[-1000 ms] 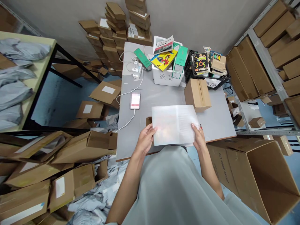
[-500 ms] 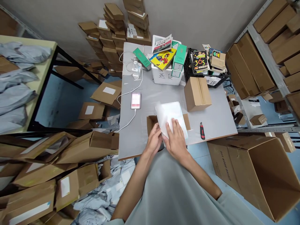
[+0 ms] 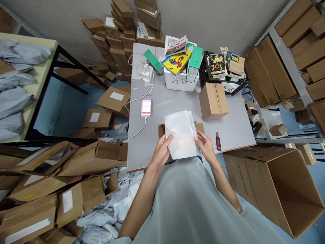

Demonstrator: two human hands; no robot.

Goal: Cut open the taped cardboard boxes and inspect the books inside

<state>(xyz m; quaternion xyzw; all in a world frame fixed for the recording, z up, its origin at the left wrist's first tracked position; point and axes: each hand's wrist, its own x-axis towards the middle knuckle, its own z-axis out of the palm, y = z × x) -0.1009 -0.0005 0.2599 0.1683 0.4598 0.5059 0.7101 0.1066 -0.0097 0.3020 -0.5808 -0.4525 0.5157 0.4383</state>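
Between my hands is a book (image 3: 180,135) with a plain whitish, slightly see-through sheet on top and pale coloured edges along its right side. My left hand (image 3: 161,149) grips its left edge, thumb on the upper face and fingers underneath. At the right edge, my right hand (image 3: 205,145) is closed on it with thumb and fingertips. Below the book lies an open cardboard box (image 3: 161,130), mostly hidden; only its side flaps show. A red and black utility knife (image 3: 218,141) rests on the table to the right of my right hand.
On the grey table (image 3: 142,142) are a closed carton (image 3: 214,101), a white bin of books (image 3: 180,83), a black crate of books (image 3: 237,87) and a phone (image 3: 146,107) on a cable. A large open carton (image 3: 274,189) stands at right; boxes (image 3: 81,200) pile up at left.
My right hand has moved off the top of the book to its right edge. The whitish sheet, lifted and blurred before, now lies flat over the book. My left hand keeps to the left edge.
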